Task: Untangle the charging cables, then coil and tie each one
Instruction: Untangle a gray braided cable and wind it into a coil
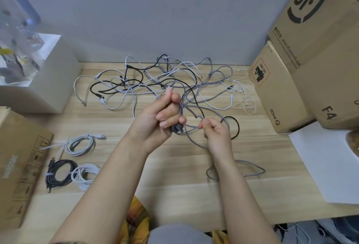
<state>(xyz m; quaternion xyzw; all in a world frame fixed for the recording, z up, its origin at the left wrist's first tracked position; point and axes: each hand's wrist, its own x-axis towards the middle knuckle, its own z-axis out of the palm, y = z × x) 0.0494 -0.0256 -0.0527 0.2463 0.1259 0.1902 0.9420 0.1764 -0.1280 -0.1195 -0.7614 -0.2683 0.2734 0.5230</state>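
Left of the tangled cables (161,80), near the table's (174,175) front-left part, lie three finished coils: a grey coil (80,144), a black coil (60,172) and a white coil (85,174). Just in front of the tangle, the left hand (157,119) is clenched around a bunched grey braided cable (194,136). Right of it, the right hand (215,133) pinches a loop of that same cable, whose tail trails toward the table's front edge.

Tangle of cables (165,80): upper centre of frame, on table (174,195), against wall. Three tied coils (73,164): lower left, on table. Stacked boxes (310,59): upper right. Sheet (326,166): right edge, below boxes. Both hands: centre, below tangle.
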